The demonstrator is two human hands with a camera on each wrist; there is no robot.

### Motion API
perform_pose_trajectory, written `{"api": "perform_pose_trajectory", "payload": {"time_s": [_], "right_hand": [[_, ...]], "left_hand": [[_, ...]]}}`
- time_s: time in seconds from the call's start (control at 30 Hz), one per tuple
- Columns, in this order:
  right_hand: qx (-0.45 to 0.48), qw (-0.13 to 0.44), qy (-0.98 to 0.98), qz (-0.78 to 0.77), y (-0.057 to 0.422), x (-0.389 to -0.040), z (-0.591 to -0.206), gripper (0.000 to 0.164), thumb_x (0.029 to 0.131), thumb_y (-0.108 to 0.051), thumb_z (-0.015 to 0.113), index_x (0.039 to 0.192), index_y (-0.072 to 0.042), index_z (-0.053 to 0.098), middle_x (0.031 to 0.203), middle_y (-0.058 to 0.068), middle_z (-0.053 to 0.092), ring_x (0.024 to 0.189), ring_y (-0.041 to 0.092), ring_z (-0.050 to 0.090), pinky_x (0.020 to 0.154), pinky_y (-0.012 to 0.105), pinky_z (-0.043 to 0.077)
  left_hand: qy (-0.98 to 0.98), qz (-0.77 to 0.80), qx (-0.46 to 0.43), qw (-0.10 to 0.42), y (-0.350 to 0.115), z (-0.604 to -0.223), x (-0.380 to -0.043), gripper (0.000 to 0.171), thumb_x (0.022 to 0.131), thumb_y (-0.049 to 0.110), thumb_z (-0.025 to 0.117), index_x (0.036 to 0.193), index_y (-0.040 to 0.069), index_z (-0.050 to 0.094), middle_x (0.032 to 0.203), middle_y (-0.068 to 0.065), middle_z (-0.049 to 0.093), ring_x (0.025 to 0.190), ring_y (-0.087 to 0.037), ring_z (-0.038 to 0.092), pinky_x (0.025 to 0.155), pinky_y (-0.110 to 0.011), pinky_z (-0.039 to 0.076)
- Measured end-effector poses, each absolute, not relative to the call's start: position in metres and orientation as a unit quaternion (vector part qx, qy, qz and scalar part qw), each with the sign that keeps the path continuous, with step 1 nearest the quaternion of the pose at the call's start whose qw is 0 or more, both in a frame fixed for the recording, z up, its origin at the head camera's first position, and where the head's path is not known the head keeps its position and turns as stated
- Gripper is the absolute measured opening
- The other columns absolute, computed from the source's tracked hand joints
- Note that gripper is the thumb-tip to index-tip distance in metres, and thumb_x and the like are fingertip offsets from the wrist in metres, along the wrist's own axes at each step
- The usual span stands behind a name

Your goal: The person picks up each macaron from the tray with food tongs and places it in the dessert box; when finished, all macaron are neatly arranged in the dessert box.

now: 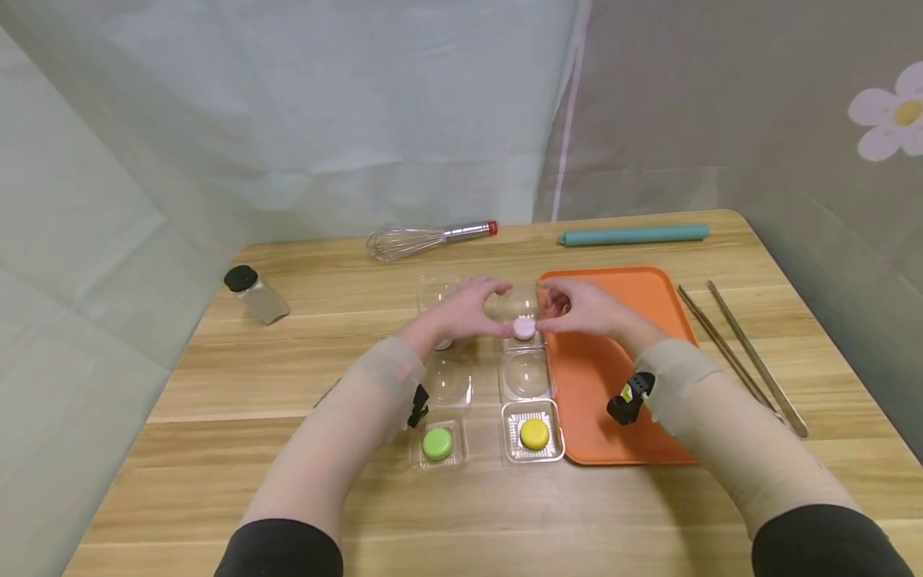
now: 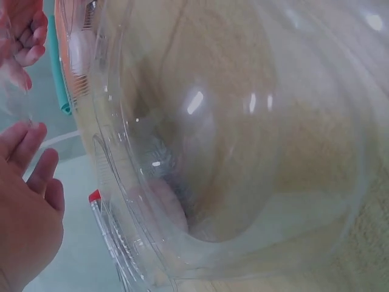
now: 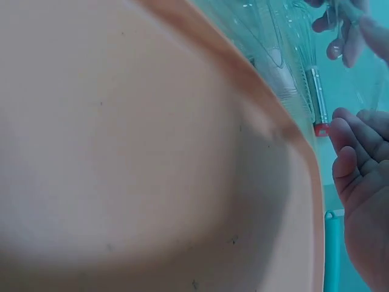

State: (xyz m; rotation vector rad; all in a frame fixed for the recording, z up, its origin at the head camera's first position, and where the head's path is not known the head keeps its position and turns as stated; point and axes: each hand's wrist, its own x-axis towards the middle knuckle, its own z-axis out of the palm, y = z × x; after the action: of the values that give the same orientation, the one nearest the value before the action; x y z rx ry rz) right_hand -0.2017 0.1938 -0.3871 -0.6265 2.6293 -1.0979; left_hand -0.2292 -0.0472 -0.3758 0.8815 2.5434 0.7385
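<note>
In the head view my left hand point(image 1: 469, 308) and right hand point(image 1: 587, 308) grip opposite sides of a clear domed plastic lid point(image 1: 517, 303), thumbs toward me. Just below it, a pale pink macaron point(image 1: 524, 328) sits in the far right clear box. My left forearm and hand partly hide the far left box, where another pale macaron point(image 2: 161, 204) shows through plastic in the left wrist view. Nearer me, a green macaron point(image 1: 437, 443) and a yellow macaron point(image 1: 534, 433) lie in open boxes, their domed lids point(image 1: 449, 378) folded back away from me.
An orange tray point(image 1: 598, 385) lies right of the boxes, under my right forearm. Beyond it are metal tongs point(image 1: 743, 344). A whisk point(image 1: 433, 239) and a teal rolled tube point(image 1: 634, 234) lie along the back edge; a black-capped jar point(image 1: 255, 294) lies at the left.
</note>
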Motion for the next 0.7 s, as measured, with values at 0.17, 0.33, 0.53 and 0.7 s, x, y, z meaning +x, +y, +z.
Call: {"api": "perform_pose_trajectory", "payload": {"time_s": [0.17,0.33,0.53,0.7], "right_hand": [[-0.216,0.128,0.887,-0.388,0.1931,-0.2009,-0.3887,0.084,0.076,-0.029,0.077,0.14,0.004,0.034,0.102,0.01,0.061,0.09,0.021,0.057,0.081,0.036,0.048],[-0.226,0.141,0.878,-0.397,0.1925,-0.2002,-0.3889,0.082,0.077,-0.025,0.078,0.14,0.005,0.034,0.093,0.008,0.06,0.085,0.02,0.056,0.078,0.035,0.047],[-0.228,0.171,0.87,-0.403,0.1915,-0.199,-0.3916,0.077,0.078,-0.021,0.076,0.138,0.005,0.036,0.089,0.009,0.059,0.083,0.021,0.055,0.074,0.035,0.047],[-0.221,0.181,0.873,-0.396,0.1914,-0.1993,-0.3958,0.077,0.079,-0.023,0.075,0.139,0.004,0.035,0.09,0.008,0.059,0.082,0.02,0.054,0.073,0.034,0.047]], "left_hand": [[0.91,0.227,0.313,0.151,-0.0448,-0.3778,-0.2278,0.087,0.071,0.048,0.076,0.142,0.014,0.039,0.142,-0.003,0.041,0.134,-0.028,0.027,0.111,-0.049,0.005],[0.917,0.198,0.314,0.144,-0.0438,-0.3785,-0.2257,0.088,0.07,0.047,0.077,0.142,0.014,0.039,0.144,-0.003,0.039,0.134,-0.03,0.027,0.111,-0.051,0.006],[0.921,0.152,0.327,0.147,-0.0426,-0.3791,-0.2242,0.09,0.069,0.053,0.076,0.142,0.014,0.039,0.146,-0.006,0.036,0.134,-0.033,0.026,0.109,-0.056,0.007],[0.918,0.148,0.331,0.157,-0.0417,-0.3807,-0.2252,0.091,0.068,0.052,0.076,0.142,0.013,0.039,0.148,-0.008,0.034,0.136,-0.032,0.025,0.109,-0.057,0.009]]}}
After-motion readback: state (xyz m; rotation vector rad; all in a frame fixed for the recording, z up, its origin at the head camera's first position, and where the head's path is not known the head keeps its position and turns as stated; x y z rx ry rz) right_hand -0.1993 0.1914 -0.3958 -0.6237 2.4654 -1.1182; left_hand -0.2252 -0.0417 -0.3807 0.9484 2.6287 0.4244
